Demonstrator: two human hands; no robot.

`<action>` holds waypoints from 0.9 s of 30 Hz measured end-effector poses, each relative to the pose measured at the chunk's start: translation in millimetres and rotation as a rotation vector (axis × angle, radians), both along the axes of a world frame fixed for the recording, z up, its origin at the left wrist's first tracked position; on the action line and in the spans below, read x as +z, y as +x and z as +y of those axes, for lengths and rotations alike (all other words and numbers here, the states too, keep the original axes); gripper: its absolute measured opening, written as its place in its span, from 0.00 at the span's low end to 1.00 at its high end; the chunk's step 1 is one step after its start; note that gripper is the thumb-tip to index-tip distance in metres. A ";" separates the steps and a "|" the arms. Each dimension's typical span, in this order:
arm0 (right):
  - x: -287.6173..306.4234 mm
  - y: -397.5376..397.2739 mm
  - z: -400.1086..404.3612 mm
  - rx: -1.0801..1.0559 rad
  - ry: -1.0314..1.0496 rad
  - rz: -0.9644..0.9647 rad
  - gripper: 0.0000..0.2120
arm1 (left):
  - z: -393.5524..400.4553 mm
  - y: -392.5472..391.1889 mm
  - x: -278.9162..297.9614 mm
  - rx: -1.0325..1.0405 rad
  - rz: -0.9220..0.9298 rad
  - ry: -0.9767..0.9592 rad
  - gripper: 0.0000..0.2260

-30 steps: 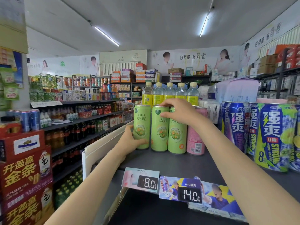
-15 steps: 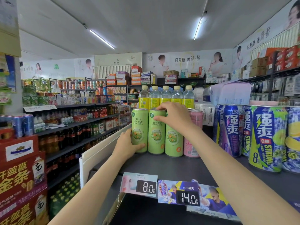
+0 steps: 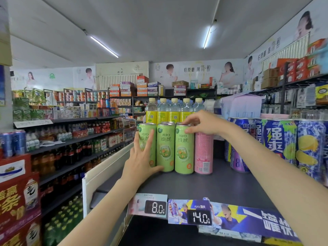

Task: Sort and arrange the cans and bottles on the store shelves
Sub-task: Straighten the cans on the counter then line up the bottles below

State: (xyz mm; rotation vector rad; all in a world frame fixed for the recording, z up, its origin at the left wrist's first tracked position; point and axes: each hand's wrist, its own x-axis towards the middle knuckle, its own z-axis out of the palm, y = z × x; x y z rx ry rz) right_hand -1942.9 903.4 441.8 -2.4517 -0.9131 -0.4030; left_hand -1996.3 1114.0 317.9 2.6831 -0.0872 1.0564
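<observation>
Standing upright in a tight row at centre frame on the dark grey shelf (image 3: pixel 221 185): three green cans, with a pink can (image 3: pixel 203 153) touching the row's right end. Behind them, more green can tops just showing, then a line of yellow-labelled bottles (image 3: pixel 174 110) with pale caps.

Left hand (image 3: pixel 140 164) reaching in from lower left, fingers straight and spread, lying flat against the front of the left green can (image 3: pixel 144 137), thumb stretching right along the foot of the middle green can (image 3: pixel 166 148); open-palmed, gripping nothing.

Right hand (image 3: pixel 204 124) coming in from the right edge over the can tops, fingers loosely curled, fingertips (image 3: pixel 188 130) resting at the top rim of the right green can (image 3: pixel 184 150). Not wrapping round the can; whether actually pinching the rim, impossible to tell from this angle. Wrist passing above the pink can.

Hands well apart, one low on the row's left front, one high at its right top.

Crowding the right of the frame on the same shelf, near the camera: blue-and-white cans (image 3: pixel 280 146) with lemon pictures, standing upright, apart from the pink can by a gap of bare shelf.

Hanging along the shelf's front lip at lower centre: a price tag reading 8.0 (image 3: pixel 156 207) and, just to its right, a price tag reading 14.0 (image 3: pixel 199 218).

Filling the left of the frame: aisle shelving (image 3: pixel 74 141) stocked with drinks, and red cartons (image 3: pixel 16 196) stacked at lower left.
</observation>
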 end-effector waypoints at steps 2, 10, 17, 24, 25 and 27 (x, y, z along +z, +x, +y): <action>-2.1 -0.2 0.0 0.009 0.013 -0.016 0.15 | 1.1 1.4 0.0 -0.003 0.004 0.002 0.52; -22.3 -15.7 -13.4 -0.067 0.200 -0.213 0.17 | 3.2 1.4 -1.3 -0.005 0.023 0.004 0.52; -74.0 -14.5 -35.2 -0.226 0.486 0.197 0.37 | 5.4 3.1 -0.3 -0.010 0.004 -0.011 0.52; -87.1 -3.8 -35.3 -0.169 0.588 0.382 0.36 | 3.3 3.5 -0.6 -0.022 0.000 -0.015 0.52; -90.2 -0.9 -34.9 -0.218 0.572 0.349 0.37 | 3.5 4.0 -0.7 -0.025 -0.003 -0.018 0.52; -95.1 -0.4 -32.7 -0.324 0.529 0.279 0.36 | 4.4 4.6 -1.3 -0.035 -0.010 -0.033 0.52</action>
